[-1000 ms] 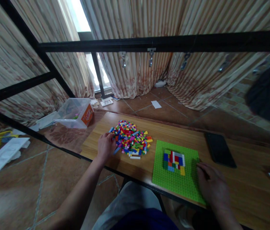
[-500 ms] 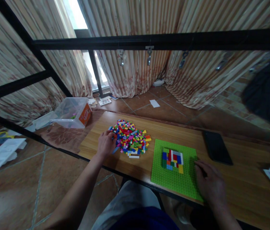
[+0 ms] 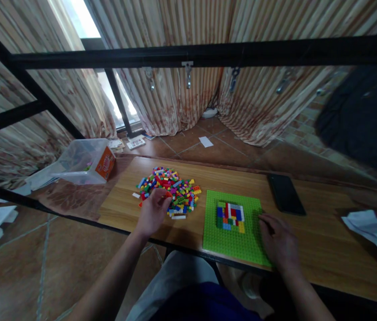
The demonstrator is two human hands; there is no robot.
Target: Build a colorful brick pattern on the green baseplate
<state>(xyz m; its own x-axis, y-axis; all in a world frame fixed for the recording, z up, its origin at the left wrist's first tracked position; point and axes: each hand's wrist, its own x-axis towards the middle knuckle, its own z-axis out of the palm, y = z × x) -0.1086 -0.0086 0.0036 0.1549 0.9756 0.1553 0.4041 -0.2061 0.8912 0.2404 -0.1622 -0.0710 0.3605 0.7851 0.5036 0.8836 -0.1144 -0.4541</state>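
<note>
A loose pile of small coloured building bricks (image 3: 175,185) lies on the wooden tabletop. My left hand (image 3: 153,214) is over the pile's near side, thumb and fingers pinched on a small orange-red brick (image 3: 168,195). To the right is a square green baseplate (image 3: 215,240). A compact patch of joined bricks (image 3: 230,217) in blue, red, white, yellow and green sits on its studs. My right hand (image 3: 278,243) is at the plate's right edge, fingers curled with the tips against that edge. The palm side is hidden.
A black phone (image 3: 286,194) lies behind my right hand, and crumpled white paper (image 3: 372,234) is at the far right. On the floor to the left stands a clear plastic bin (image 3: 84,171) with an orange label. A black metal bar (image 3: 188,55) crosses beyond the table.
My left hand has moved from the pile's left edge rightward and nearer, and an orange-red brick now shows at its fingertips. My right hand stays at the baseplate. The whole view has shifted.
</note>
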